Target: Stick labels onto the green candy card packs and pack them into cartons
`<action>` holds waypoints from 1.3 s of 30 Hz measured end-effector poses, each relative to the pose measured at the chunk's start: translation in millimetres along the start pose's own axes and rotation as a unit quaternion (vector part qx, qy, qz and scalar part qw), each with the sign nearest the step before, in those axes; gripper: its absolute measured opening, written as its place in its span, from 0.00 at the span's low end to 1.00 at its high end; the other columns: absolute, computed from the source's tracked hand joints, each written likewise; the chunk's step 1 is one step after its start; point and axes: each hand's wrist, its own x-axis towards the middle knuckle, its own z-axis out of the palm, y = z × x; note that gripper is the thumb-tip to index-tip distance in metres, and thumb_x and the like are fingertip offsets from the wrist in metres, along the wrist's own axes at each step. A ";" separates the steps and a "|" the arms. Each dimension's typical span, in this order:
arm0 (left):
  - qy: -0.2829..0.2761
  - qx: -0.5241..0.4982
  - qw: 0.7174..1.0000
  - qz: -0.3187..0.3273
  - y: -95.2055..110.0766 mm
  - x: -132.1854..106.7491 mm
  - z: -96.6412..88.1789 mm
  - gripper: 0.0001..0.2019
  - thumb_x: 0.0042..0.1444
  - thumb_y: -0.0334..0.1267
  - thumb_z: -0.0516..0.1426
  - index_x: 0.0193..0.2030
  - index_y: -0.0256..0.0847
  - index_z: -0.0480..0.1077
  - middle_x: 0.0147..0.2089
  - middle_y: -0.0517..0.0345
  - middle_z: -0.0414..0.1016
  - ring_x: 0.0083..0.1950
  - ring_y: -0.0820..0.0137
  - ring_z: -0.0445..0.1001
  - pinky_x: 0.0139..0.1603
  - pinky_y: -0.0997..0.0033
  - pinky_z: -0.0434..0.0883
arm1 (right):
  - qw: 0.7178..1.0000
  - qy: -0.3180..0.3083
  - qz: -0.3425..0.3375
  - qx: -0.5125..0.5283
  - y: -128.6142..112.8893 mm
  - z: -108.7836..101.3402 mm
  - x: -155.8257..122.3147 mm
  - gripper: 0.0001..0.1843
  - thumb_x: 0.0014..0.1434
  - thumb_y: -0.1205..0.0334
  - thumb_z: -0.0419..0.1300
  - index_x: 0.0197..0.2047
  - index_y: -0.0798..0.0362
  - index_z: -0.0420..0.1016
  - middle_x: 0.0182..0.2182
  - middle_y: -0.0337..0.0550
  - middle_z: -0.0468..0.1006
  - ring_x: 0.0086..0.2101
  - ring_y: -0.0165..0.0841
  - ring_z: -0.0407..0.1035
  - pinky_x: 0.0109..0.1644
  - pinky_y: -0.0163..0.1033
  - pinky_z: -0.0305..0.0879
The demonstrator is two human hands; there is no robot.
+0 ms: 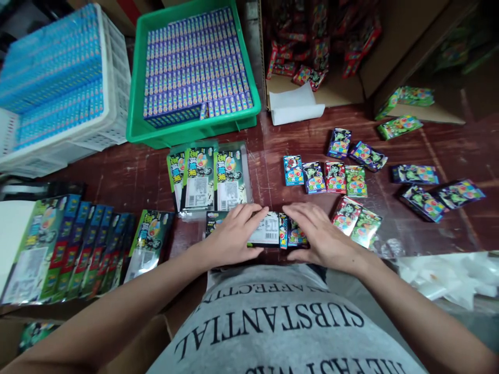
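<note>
Black and flat, a packet point(271, 228) is lying just below the frame's centre, its white barcoded label facing up, its left half largely hidden where the left hand point(234, 235) is spreading over it. The right hand point(322, 236) is arching, thumb and fingers apart, around a partly covered purple box point(297, 236) at the packet's right end; whether either is gripping, I cannot tell. Red boxes point(310, 76), upper right, are blurring into shadow.
</note>
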 end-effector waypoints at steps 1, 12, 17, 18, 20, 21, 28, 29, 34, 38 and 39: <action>-0.002 0.008 1.000 -0.004 -0.1 0.3 0.6 0.44 0.57 0.49 0.63 0.76 0.42 0.48 0.69 0.40 0.60 0.68 0.48 0.60 0.68 0.44 0.61 | 1.000 0.008 0.007 -0.021 2.7 -2.8 -4.1 0.53 0.57 0.46 0.69 0.75 0.52 0.45 0.67 0.59 0.63 0.67 0.54 0.56 0.71 0.67 0.51; -0.006 0.001 1.000 0.016 4.5 9.5 10.4 0.46 0.56 0.53 0.64 0.76 0.42 0.49 0.68 0.41 0.61 0.66 0.49 0.59 0.67 0.45 0.60 | 1.000 -0.009 -0.021 -0.011 20.4 -5.8 -2.7 0.41 0.58 0.49 0.68 0.70 0.45 0.58 0.61 0.46 0.74 0.62 0.48 0.64 0.74 0.73 0.28; 0.008 -0.008 1.000 -0.008 10.9 16.2 7.6 0.46 0.55 0.50 0.65 0.75 0.43 0.50 0.67 0.42 0.61 0.66 0.49 0.60 0.67 0.45 0.61 | 1.000 0.011 -0.007 -0.017 25.8 -10.4 -1.9 0.42 0.57 0.46 0.69 0.69 0.45 0.59 0.58 0.48 0.75 0.62 0.50 0.64 0.73 0.73 0.29; 0.011 -0.008 1.000 -0.008 12.8 18.4 8.2 0.45 0.55 0.51 0.65 0.75 0.42 0.50 0.66 0.42 0.61 0.65 0.49 0.60 0.67 0.45 0.61 | 1.000 0.014 -0.003 -0.026 23.7 -9.9 -1.0 0.43 0.56 0.44 0.69 0.70 0.46 0.59 0.58 0.49 0.76 0.62 0.51 0.64 0.73 0.73 0.29; 0.019 -0.004 1.000 -0.007 16.6 23.5 10.2 0.45 0.55 0.50 0.65 0.75 0.41 0.51 0.65 0.42 0.62 0.64 0.49 0.60 0.67 0.46 0.61 | 0.999 0.015 0.002 -0.048 17.2 -7.9 -0.7 0.48 0.56 0.41 0.68 0.72 0.48 0.55 0.59 0.51 0.75 0.62 0.51 0.64 0.74 0.73 0.28; 0.024 0.001 1.000 -0.008 18.1 26.0 11.5 0.44 0.56 0.50 0.64 0.75 0.41 0.51 0.65 0.42 0.62 0.64 0.49 0.61 0.66 0.46 0.62 | 0.998 0.019 0.004 -0.058 14.1 -7.0 -2.5 0.52 0.56 0.38 0.67 0.74 0.50 0.51 0.61 0.52 0.73 0.64 0.52 0.62 0.74 0.73 0.28; 0.020 0.030 0.999 -0.024 21.1 39.6 12.5 0.44 0.56 0.49 0.64 0.74 0.45 0.49 0.65 0.44 0.62 0.64 0.48 0.61 0.64 0.45 0.62 | 0.953 0.142 0.196 -0.182 29.3 -14.8 -69.8 0.55 0.59 0.33 0.61 0.78 0.43 0.40 0.75 0.56 0.48 0.71 0.66 0.43 0.68 0.81 0.34; 0.016 0.033 0.999 -0.021 21.5 41.3 12.0 0.44 0.56 0.49 0.65 0.74 0.45 0.49 0.66 0.44 0.62 0.64 0.48 0.62 0.64 0.45 0.62 | 0.953 0.138 0.201 -0.179 35.8 -14.8 -80.5 0.50 0.61 0.37 0.62 0.77 0.41 0.44 0.74 0.55 0.51 0.70 0.65 0.46 0.68 0.80 0.39; -0.001 0.042 0.999 -0.016 24.3 49.4 11.3 0.44 0.54 0.50 0.66 0.73 0.43 0.51 0.67 0.44 0.62 0.64 0.49 0.62 0.65 0.46 0.60 | 0.990 0.106 0.086 -0.032 54.3 -8.9 -94.7 0.35 0.63 0.52 0.64 0.71 0.40 0.60 0.65 0.52 0.65 0.62 0.51 0.62 0.63 0.61 0.65; -0.012 0.014 1.000 0.001 26.6 52.0 11.0 0.47 0.53 0.52 0.66 0.75 0.45 0.49 0.67 0.44 0.62 0.66 0.50 0.61 0.67 0.46 0.59 | 0.997 0.029 -0.017 0.066 52.6 -11.8 -73.0 0.32 0.61 0.52 0.64 0.67 0.42 0.66 0.64 0.49 0.66 0.62 0.47 0.62 0.61 0.57 0.65; -0.015 0.005 1.000 0.009 27.5 52.1 11.2 0.47 0.53 0.52 0.66 0.75 0.46 0.49 0.68 0.44 0.62 0.66 0.51 0.61 0.67 0.46 0.59 | 0.997 0.017 -0.027 0.068 52.7 -12.8 -66.4 0.30 0.62 0.52 0.64 0.66 0.43 0.67 0.64 0.49 0.66 0.62 0.46 0.62 0.62 0.56 0.65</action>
